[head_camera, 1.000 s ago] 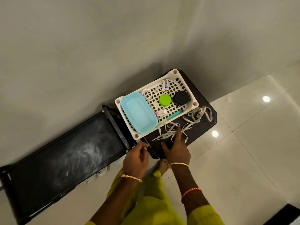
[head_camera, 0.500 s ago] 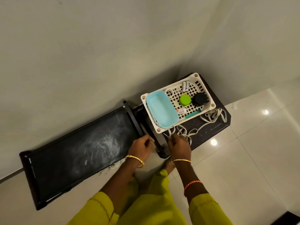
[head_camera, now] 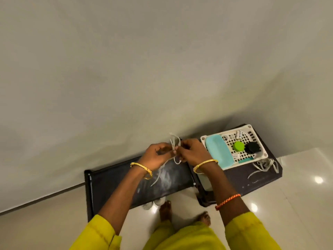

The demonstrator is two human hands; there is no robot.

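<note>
I log the left hand [head_camera: 158, 156] and right hand [head_camera: 191, 153] both pinching the white strip [head_camera: 172, 142] between them. Its tail hangs toward 7 o'clock.

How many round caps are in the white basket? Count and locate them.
2. In the white basket, the green cap lies beside the blue tray; the black cap beside it. More may hide under the tray.

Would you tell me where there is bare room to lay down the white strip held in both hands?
The table is bare in front of the basket, left of the loose strips. The black board is bare left of the left hand. The basket is crowded.
</note>
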